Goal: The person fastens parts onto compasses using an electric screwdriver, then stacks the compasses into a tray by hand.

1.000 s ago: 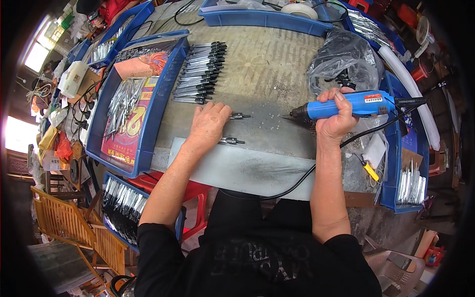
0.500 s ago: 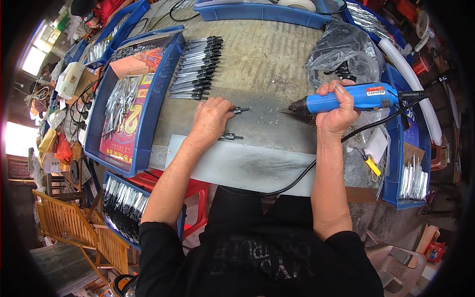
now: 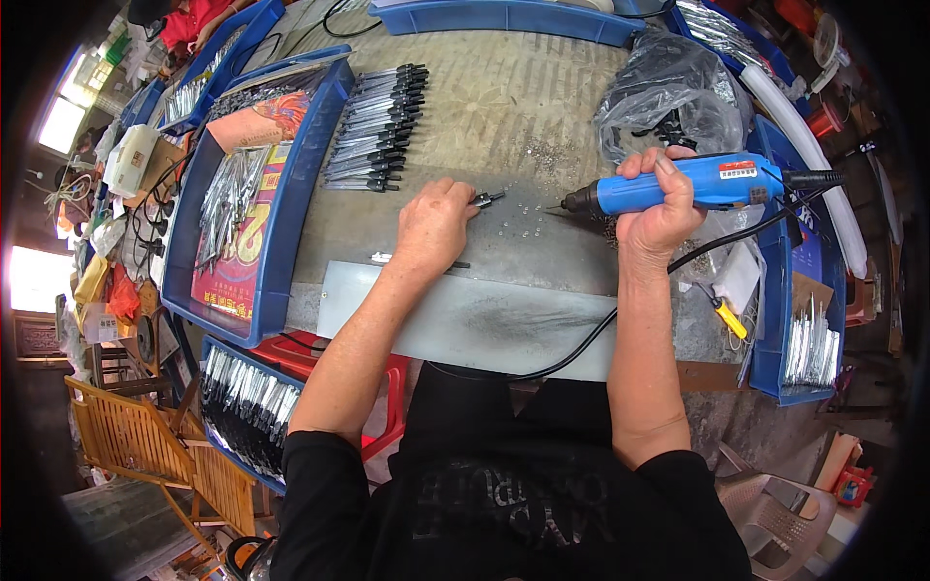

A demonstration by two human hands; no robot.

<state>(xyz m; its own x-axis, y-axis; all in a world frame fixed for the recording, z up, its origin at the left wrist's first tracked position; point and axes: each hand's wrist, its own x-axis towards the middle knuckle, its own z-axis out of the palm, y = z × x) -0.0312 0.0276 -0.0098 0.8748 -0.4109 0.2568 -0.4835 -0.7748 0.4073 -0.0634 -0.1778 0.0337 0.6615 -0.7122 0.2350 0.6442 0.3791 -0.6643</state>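
Observation:
My left hand (image 3: 436, 225) is closed around a slim pen-like piece, its black end (image 3: 487, 199) sticking out past the fingertips to the right. Most of that piece is hidden under the fingers. In my right hand (image 3: 662, 205) is a blue corded electric screwdriver (image 3: 712, 184), held level with its bit pointing left. The bit (image 3: 554, 210) is apart from the piece. Tiny loose metal parts (image 3: 523, 221) lie scattered between the two. Another slim piece lies under my left wrist, with its white end (image 3: 381, 259) showing.
Similar pieces (image 3: 378, 131) lie in a row behind my left hand. A blue tray (image 3: 274, 308) with silver parts stands left, and another blue tray (image 3: 767, 368) stands right. A clear plastic bag (image 3: 668, 92) sits behind the screwdriver, whose black cord (image 3: 581, 353) loops across a pale plate (image 3: 465, 324).
My left hand has moved right, bringing the held piece closer to the screwdriver bit. My right hand and the screwdriver stay almost in place.

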